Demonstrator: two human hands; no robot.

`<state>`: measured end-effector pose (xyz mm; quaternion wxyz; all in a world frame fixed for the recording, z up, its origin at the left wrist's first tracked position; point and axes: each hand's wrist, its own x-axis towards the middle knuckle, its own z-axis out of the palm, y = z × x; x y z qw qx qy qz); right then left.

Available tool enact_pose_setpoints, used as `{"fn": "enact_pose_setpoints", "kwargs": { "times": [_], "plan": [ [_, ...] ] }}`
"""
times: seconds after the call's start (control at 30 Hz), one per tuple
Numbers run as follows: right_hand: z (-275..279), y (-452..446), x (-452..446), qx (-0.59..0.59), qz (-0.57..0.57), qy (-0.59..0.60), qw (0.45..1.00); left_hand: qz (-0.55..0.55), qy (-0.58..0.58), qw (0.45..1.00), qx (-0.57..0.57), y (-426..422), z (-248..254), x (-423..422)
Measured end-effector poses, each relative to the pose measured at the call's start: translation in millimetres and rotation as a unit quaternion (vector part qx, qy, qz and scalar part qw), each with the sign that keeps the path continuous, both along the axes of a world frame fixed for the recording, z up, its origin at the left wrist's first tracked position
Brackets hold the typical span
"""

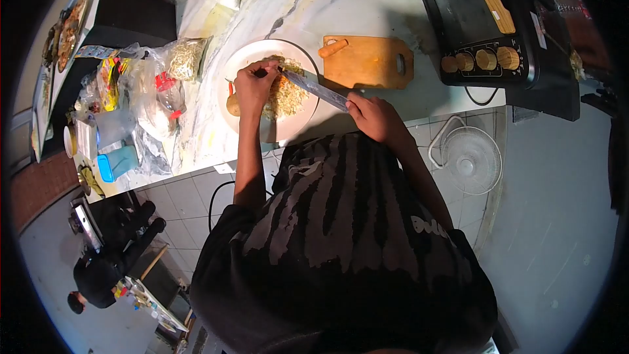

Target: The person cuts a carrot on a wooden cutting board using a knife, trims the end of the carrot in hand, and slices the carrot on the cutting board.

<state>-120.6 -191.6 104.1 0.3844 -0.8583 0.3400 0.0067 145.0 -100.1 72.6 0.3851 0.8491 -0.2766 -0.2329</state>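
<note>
My right hand [377, 117] is closed around the handle of a knife [321, 90], whose blade points left over a large pale plate [288, 132]. Above the plate, the fingers of my left hand [255, 85] are pinched together near the blade's tip. What they hold is too small and shaded to make out. Pale chopped or shredded food [288, 99] is heaped on the plate beneath the blade. At the plate's left side lie a round brownish piece [232, 105] and something small and red. A wooden cutting board [373, 62] is to the right, with a carrot piece [334, 48] on its left edge.
Plastic bags [187, 59], a bottle [169, 97] and a blue-lidded container [118, 162] crowd the counter's left. A black stove [488, 59] with wooden knobs stands right. Below are a white fan [466, 159] and, lower left, another person [98, 282].
</note>
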Motion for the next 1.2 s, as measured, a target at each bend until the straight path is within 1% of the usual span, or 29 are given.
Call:
{"fn": "enact_pose_setpoints", "kwargs": {
  "times": [0.03, 0.1, 0.23, 0.3, 0.43, 0.5, 0.53, 0.6, 0.63, 0.7, 0.73, 0.77, 0.83, 0.87, 0.93, 0.97, 1.03, 1.1, 1.17, 1.2],
  "plan": [
    [-1.2, -0.6, 0.6, -0.001, -0.001, -0.004, 1.000, 0.000, 0.000, 1.000, 0.000, 0.5, -2.8, 1.8],
    [-1.3, -0.2, 0.8, -0.002, -0.001, -0.008, 1.000, -0.004, -0.020, 0.999, -0.045, 2.8, -9.1, 6.4],
    [0.9, 1.0, 3.6, -0.018, -0.012, -0.016, 1.000, 0.021, -0.034, 0.999, -0.031, 5.1, -5.4, 8.5],
    [3.5, 1.6, 5.2, -0.019, -0.017, -0.012, 1.000, 0.040, -0.020, 0.999, -0.027, 6.5, 0.9, 8.0],
    [6.8, 1.4, 5.3, -0.003, -0.025, -0.004, 1.000, 0.051, -0.041, 0.997, -0.039, 12.8, -10.4, 4.7],
    [5.2, 1.7, 4.6, 0.002, -0.023, -0.008, 1.000, 0.013, -0.073, 0.988, -0.136, 16.6, -17.0, -1.5],
    [4.9, 2.6, 4.3, -0.001, -0.023, -0.005, 1.000, 0.012, -0.074, 0.988, -0.137, 18.9, -18.9, -4.1],
    [4.3, 3.9, 3.4, -0.005, -0.023, -0.004, 1.000, -0.073, -0.200, 0.971, -0.113, 24.3, -19.3, -10.7],
    [3.8, 4.2, 3.1, 0.003, -0.022, -0.009, 1.000, -0.073, -0.200, 0.970, -0.114, 27.6, -18.1, -16.8],
    [0.1, 4.6, 2.6, 0.008, -0.021, -0.016, 1.000, -0.132, -0.239, 0.955, -0.111, 33.8, -15.6, -30.1],
    [-3.5, 5.1, 1.6, 0.006, -0.021, -0.023, 1.000, -0.141, -0.221, 0.961, -0.091, 37.5, -21.1, -33.8],
    [-6.2, 5.3, 0.6, 0.004, -0.021, -0.029, 0.999, -0.142, -0.222, 0.960, -0.093, 40.1, -23.5, -35.5],
    [-3.4, 5.5, 0.0, 0.004, -0.016, -0.024, 1.000, -0.127, -0.272, 0.951, -0.068, 44.7, -28.0, -38.3],
    [-1.7, 6.4, -0.1, 0.006, -0.010, -0.020, 1.000, -0.128, -0.273, 0.951, -0.068, 45.9, -32.7, -37.3],
    [2.0, 9.3, -1.0, 0.013, -0.015, -0.013, 1.000, -0.062, -0.304, 0.946, -0.093, 46.4, -37.6, -32.9],
    [3.9, 9.4, -1.4, 0.018, -0.020, -0.006, 1.000, -0.062, -0.305, 0.946, -0.095, 47.4, -39.5, -29.9],
    [7.1, 8.3, -5.3, 0.031, -0.026, -0.007, 0.999, -0.021, -0.254, 0.963, -0.091, 44.8, -31.4, -26.7],
    [5.4, 6.5, -14.9, 0.043, -0.036, -0.007, 0.998, -0.015, -0.246, 0.963, -0.110, 37.1, -26.4, -26.9],
    [-10.1, 4.7, -32.5, 0.024, -0.106, -0.086, 0.990, -0.051, -0.248, 0.957, -0.143, 26.4, -17.9, -28.5],
    [-15.3, 5.1, -40.3, 0.020, -0.111, -0.084, 0.990, -0.055, -0.245, 0.957, -0.146, 17.5, -15.3, -31.7]
  ]
}}
